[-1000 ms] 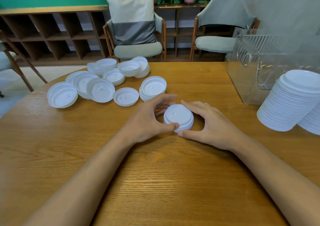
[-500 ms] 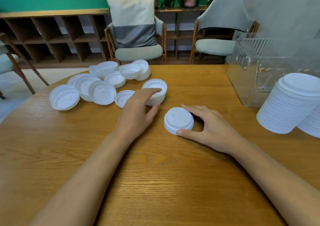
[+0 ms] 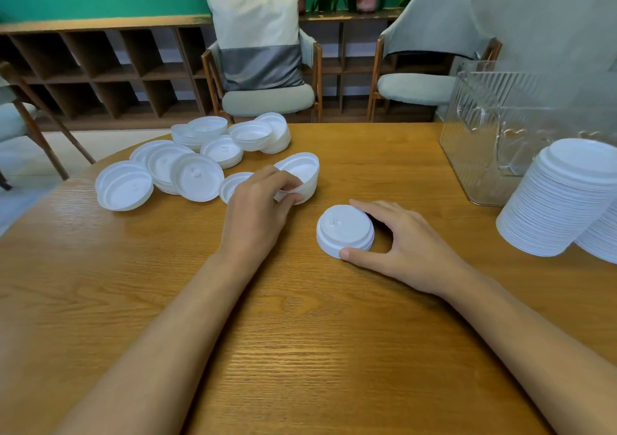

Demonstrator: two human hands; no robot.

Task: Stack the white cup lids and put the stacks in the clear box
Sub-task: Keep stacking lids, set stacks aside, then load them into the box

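While the small stack (image 3: 345,231) sits on the table (image 3: 300,351) right in front of you, your right hand (image 3: 410,247) cups it, thumb tip on the near rim and fingers curled round the far side. So that one is squared up but not boxed yet. Just to its left, your left hand (image 3: 257,210) has its fingers curled and pinching the near edge of a tilted bunch of lids (image 3: 302,174), tipped up on its side, open face toward the far end of the table. By the look of it, that bunch is headed for the small stack. Further out on the left, the loose lids (image 3: 125,185) lie in overlapping heaps, some face up, some face down, so plenty of stacking is left. Over on your right, the tall stacks (image 3: 564,197) lean just beside the clear box (image 3: 484,127), and I can make out no white lids through its walls, so the boxing looks barely begun. A second ago both hands hugged the small stack. Half a second ago your left hand was reaching out flat over that bunch while it lay level; now it has gripped it and tipped it up, and your right hand hasn't budged.
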